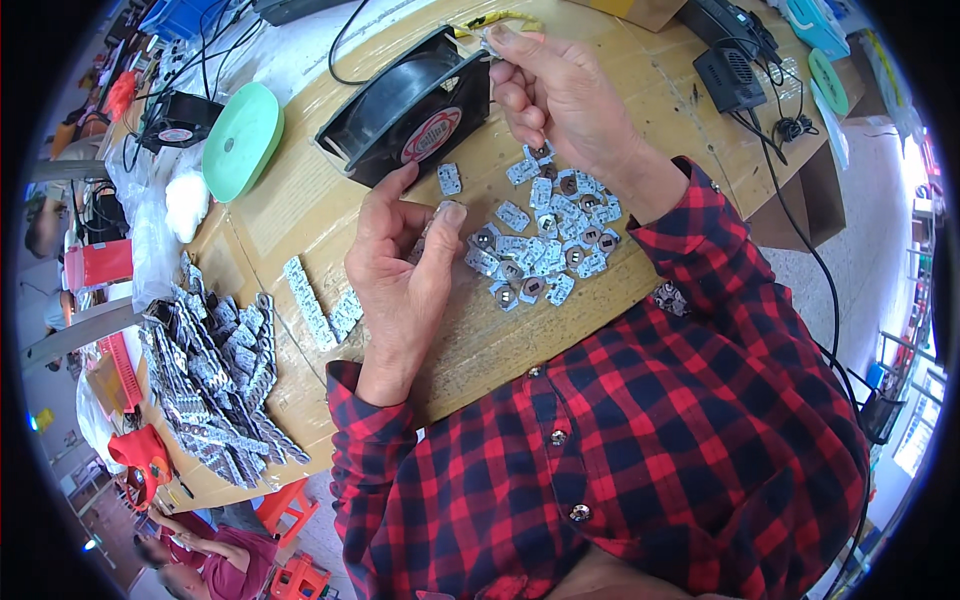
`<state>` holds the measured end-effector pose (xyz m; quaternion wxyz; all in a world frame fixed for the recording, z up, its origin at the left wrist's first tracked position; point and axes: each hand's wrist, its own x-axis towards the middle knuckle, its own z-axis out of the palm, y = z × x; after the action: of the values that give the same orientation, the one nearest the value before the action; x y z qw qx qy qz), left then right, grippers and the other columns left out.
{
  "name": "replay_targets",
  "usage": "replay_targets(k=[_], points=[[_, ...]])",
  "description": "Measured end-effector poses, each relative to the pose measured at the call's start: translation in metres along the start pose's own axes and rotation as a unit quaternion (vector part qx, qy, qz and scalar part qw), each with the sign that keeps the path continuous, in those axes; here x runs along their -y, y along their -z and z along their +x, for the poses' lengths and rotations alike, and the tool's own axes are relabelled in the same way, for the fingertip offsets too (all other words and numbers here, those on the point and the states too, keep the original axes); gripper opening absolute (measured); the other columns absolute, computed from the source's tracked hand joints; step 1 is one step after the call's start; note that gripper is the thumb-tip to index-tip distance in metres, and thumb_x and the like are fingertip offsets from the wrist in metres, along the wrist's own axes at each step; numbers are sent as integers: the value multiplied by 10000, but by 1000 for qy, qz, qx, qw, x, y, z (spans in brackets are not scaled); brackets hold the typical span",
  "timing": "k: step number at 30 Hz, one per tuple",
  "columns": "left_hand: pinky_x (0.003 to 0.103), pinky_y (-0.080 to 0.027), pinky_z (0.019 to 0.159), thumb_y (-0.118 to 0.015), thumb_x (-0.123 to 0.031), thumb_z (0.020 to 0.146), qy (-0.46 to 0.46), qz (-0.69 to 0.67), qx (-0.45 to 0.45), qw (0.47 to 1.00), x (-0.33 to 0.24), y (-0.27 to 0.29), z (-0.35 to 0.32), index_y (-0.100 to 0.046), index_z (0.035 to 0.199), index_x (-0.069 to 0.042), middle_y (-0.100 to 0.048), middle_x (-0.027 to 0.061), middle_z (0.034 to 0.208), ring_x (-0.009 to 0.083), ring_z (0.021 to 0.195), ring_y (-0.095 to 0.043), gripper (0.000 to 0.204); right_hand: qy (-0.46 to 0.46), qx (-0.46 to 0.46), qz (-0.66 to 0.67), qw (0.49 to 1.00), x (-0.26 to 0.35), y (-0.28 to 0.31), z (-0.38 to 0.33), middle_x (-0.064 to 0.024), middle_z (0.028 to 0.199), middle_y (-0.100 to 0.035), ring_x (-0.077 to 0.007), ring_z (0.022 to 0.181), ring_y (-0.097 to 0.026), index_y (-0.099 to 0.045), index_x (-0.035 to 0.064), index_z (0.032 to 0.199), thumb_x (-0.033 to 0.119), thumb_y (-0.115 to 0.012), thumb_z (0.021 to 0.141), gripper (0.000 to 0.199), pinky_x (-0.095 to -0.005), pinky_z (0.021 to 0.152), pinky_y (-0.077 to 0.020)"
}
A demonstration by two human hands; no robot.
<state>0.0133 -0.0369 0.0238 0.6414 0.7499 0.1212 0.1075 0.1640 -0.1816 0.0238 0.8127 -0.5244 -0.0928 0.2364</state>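
My right hand [572, 100] is raised at the right corner of a black box-framed fan [408, 108], thumb and forefinger pinching what looks like a small circuit board [489, 44], mostly covered by the fingertips. In front of the fan my left hand [400, 275] is closed, its forefinger pointing up toward the fan frame. Something small and greyish shows between its thumb and curled fingers; its kind is hidden. A heap of small white circuit boards [545, 257], some with round dark parts, lies right of my left hand. One single board [449, 179] rests beside the fan.
Unsplit board strips [307, 303] lie left of my left hand. A tangled pile of board strips [215, 385] fills the table's left end. Further back are a green tray [243, 142], a smaller fan [178, 120] and a black device with cables [730, 78]. Another person [225, 560] sits beyond the table.
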Motion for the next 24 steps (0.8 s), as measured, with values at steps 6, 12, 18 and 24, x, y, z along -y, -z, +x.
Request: replay_targets(k=[6, 12, 18, 24], points=[[190, -443, 583, -692, -52, 840, -12, 7, 2, 1000, 4, 2, 0, -500, 1224, 32, -597, 36, 734, 59, 643, -563, 438, 20, -91, 13, 996, 21, -6, -4, 7, 521, -464, -65, 367, -375, -516, 61, 735, 203, -525, 954, 261, -222, 346, -308], [186, -439, 593, -697, -47, 829, -31, 27, -17, 999, 0, 3, -2, -531, 1166, 40, -597, 33, 719, 59, 655, -564, 385, 50, -10, -18, 999, 12, 10, 2, 23, 530, -449, -33, 383, -361, -544, 64, 725, 254, -609, 912, 275, -198, 349, -282], [179, -428, 546, -768, -45, 759, -134, 26, -137, 981, -20, 32, 2, -526, 1178, 27, -591, 39, 698, 67, 591, -563, 490, 23, -21, -9, 999, 9, 6, -1, 22, 529, -437, -36, 386, -351, -525, 72, 717, 245, -588, 925, 277, -204, 349, -277], [174, -418, 532, -764, -31, 754, -157, 127, -42, 978, -29, 39, 25, -461, 1314, 26, -562, 14, 674, 52, 584, -551, 639, -10, 14, 15, 1000, 7, 4, 0, 14, 543, -429, -44, 389, -338, -485, 77, 727, 280, -548, 954, 312, -212, 354, -285]])
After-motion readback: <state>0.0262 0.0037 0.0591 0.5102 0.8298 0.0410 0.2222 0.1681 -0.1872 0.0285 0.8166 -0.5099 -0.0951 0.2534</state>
